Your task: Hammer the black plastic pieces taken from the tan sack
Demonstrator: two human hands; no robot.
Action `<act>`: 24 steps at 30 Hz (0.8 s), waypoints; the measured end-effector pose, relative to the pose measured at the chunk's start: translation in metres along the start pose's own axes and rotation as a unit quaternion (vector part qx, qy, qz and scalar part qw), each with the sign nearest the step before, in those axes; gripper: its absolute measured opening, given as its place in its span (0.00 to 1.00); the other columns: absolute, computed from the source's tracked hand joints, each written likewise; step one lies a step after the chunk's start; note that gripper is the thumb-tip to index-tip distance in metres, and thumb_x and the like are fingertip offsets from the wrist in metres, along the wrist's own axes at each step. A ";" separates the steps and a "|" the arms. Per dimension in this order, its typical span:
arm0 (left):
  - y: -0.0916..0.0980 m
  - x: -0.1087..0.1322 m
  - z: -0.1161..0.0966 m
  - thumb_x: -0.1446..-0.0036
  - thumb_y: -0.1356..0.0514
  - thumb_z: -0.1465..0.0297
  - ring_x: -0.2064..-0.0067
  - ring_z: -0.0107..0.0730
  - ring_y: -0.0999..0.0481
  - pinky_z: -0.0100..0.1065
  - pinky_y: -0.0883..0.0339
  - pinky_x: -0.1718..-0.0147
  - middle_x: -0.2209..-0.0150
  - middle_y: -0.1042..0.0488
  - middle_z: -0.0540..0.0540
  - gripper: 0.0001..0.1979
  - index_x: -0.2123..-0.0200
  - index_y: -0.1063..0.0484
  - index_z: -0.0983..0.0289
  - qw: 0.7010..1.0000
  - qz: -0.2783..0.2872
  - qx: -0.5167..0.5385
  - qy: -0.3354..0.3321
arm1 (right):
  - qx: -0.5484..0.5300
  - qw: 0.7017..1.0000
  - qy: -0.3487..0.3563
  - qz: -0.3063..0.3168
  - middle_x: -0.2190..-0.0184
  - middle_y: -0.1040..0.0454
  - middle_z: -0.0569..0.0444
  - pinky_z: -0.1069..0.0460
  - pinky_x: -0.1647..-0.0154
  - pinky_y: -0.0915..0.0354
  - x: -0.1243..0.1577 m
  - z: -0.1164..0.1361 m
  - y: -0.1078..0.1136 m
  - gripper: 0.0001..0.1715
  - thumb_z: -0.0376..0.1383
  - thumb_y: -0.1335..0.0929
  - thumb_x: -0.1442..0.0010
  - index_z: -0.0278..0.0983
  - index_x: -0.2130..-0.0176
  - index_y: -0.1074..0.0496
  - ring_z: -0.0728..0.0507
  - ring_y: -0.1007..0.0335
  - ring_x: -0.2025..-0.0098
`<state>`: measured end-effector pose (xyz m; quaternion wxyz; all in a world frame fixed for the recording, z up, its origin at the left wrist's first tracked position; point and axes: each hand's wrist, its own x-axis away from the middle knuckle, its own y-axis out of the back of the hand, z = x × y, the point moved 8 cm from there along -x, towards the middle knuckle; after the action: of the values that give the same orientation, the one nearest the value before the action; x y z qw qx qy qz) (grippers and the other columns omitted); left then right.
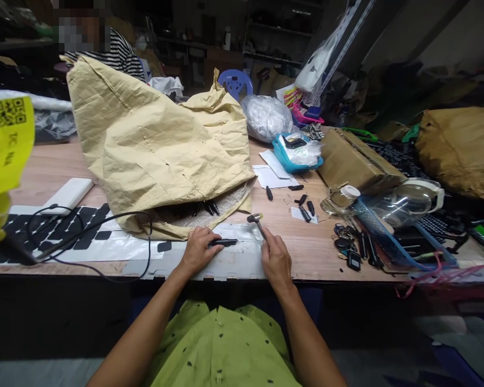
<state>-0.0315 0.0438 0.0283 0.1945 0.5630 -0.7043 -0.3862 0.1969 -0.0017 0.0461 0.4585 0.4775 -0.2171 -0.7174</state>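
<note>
My left hand (199, 250) is closed around a slim black pen-like part (225, 242), which points right and lies low over a clear mat (246, 258) at the table's front edge. What the part is exactly, I cannot make out. To the right, my right hand (275, 258) grips a small hammer (255, 218) by its handle, the head raised up and away from me. The hammer head stands apart from the black part. Just beyond my left hand gapes the mouth of a large tan sack (165, 145), with several similar black pieces (206, 207) inside.
Loose black pieces (305, 214) and papers (277, 175) lie right of the sack. Farther right are a blue tray (427, 263), a clear jug (415, 199), keys (342, 243) and a cardboard box (350, 159). A black cable (150, 236) crosses the left side. A person (123, 54) sits opposite.
</note>
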 end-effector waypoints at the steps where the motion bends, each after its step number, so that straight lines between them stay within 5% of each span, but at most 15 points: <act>1: 0.000 0.000 0.000 0.43 0.33 0.67 0.55 0.43 0.29 0.43 0.37 0.52 0.63 0.22 0.54 0.08 0.59 0.17 0.58 1.000 0.005 0.001 0.004 | -0.038 0.999 -0.002 -0.002 0.60 0.24 0.49 0.50 0.58 0.31 0.001 0.004 0.004 0.25 0.32 0.40 0.32 0.42 0.41 0.27 0.42 0.28 0.58; 5: 0.000 0.001 -0.001 0.42 0.33 0.67 0.55 0.43 0.30 0.43 0.38 0.50 0.62 0.22 0.54 0.09 0.58 0.17 0.58 0.999 0.020 0.005 0.027 | -0.174 0.983 0.028 0.059 0.50 0.22 0.48 0.50 0.49 0.28 0.015 0.038 0.010 0.23 0.35 0.40 0.30 0.41 0.40 0.27 0.43 0.25 0.48; 10: 0.000 0.000 -0.002 0.41 0.35 0.66 0.56 0.42 0.31 0.42 0.39 0.51 0.63 0.22 0.54 0.08 0.60 0.17 0.56 0.999 0.026 0.010 0.029 | -0.236 0.961 0.079 0.122 0.57 0.21 0.49 0.52 0.52 0.26 0.038 0.070 0.001 0.23 0.34 0.40 0.29 0.41 0.40 0.28 0.45 0.23 0.54; 24: 0.000 0.000 0.000 0.43 0.34 0.68 0.56 0.43 0.29 0.42 0.38 0.51 0.64 0.23 0.54 0.07 0.61 0.16 0.56 0.999 0.024 0.015 0.044 | -0.239 0.960 0.031 0.139 0.55 0.19 0.48 0.52 0.51 0.25 0.044 0.059 -0.006 0.24 0.33 0.40 0.31 0.41 0.41 0.25 0.45 0.22 0.52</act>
<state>-0.0314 0.0434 0.0284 0.2259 0.5655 -0.7140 -0.3456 0.1365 -0.0439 0.0470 0.6612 0.3408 -0.0896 -0.6624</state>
